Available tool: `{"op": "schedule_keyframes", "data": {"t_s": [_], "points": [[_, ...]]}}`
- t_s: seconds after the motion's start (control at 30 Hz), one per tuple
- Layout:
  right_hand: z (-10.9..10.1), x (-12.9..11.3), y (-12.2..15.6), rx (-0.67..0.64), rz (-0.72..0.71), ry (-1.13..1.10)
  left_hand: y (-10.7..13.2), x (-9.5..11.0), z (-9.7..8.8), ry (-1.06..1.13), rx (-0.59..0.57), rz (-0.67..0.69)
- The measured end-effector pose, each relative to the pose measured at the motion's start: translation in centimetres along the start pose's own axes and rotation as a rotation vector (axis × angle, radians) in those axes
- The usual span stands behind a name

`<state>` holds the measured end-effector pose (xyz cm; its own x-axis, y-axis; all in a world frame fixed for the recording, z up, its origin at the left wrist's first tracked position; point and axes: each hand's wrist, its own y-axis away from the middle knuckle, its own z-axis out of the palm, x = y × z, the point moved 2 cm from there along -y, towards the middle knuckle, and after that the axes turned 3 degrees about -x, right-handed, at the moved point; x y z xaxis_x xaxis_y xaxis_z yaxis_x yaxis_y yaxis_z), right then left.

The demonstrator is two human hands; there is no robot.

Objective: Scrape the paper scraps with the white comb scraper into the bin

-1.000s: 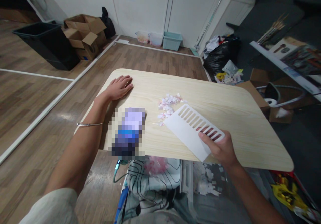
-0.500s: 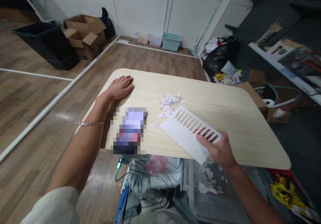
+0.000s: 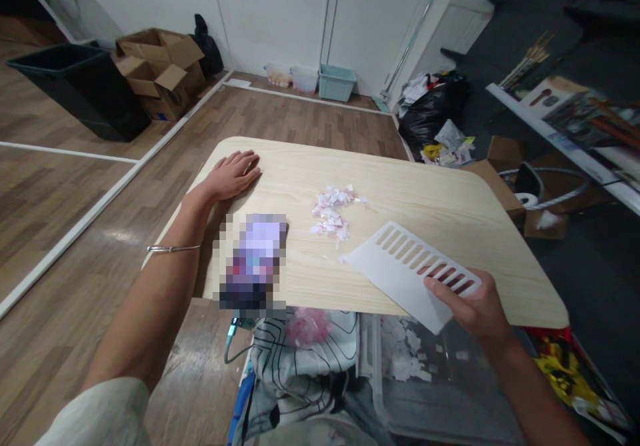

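Note:
My right hand (image 3: 475, 303) grips a white plastic scraper (image 3: 395, 279) by its slotted end, thumb on top and fingers behind the slots. The scraper's long flat edge angles over the near part of the pale wooden table (image 3: 440, 196). To its left lies a small heap of torn paper scraps (image 3: 333, 209), white and pinkish, apart from the blade; a few bits sit near the scraper's left corner. My left hand (image 3: 233, 174) rests flat on the far left corner of the table, fingers stretched out and holding nothing. A pixelated phone (image 3: 257, 256) lies between that arm and the scraps.
Below the table's near edge sits a clear plastic bin (image 3: 430, 406) with white paper scraps inside. A bag of pink material (image 3: 307, 326) rests on my lap. A cable (image 3: 229, 343) hangs by the phone. A black bin (image 3: 80, 89) and cardboard boxes (image 3: 160, 73) stand on the floor at left.
My right hand has drawn the scraper to the right, away from the paper scraps, uncovering more of the table beside them. My left hand stays flat on the table.

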<state>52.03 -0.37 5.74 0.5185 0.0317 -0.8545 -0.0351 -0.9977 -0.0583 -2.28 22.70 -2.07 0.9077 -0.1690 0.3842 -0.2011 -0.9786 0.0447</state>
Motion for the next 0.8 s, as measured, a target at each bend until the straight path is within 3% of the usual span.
{"op": "schedule_keyframes", "data": {"t_s": [0.17,0.27,0.4,0.53,0.63,0.8], "points": [[-1.4,1.8,0.2,0.124,0.011,-0.032,0.0,-0.1,0.0,-0.009,0.013,0.0],[-2.5,2.6,0.5,0.104,0.045,-0.063,0.1,0.0,-0.1,-0.014,0.014,0.003],[-5.3,2.2,1.0,0.08,0.106,-0.054,0.2,0.3,-0.3,-0.017,0.011,0.006],[-7.2,1.4,0.6,0.155,0.154,-0.081,0.2,0.4,-0.2,-0.017,0.021,-0.004],[-7.2,1.2,-1.0,0.184,0.089,-0.121,0.1,0.3,0.0,-0.025,0.028,-0.01],[-6.1,-0.2,-4.2,0.051,-0.08,-0.077,0.2,0.1,0.0,-0.046,0.033,-0.005]]}}
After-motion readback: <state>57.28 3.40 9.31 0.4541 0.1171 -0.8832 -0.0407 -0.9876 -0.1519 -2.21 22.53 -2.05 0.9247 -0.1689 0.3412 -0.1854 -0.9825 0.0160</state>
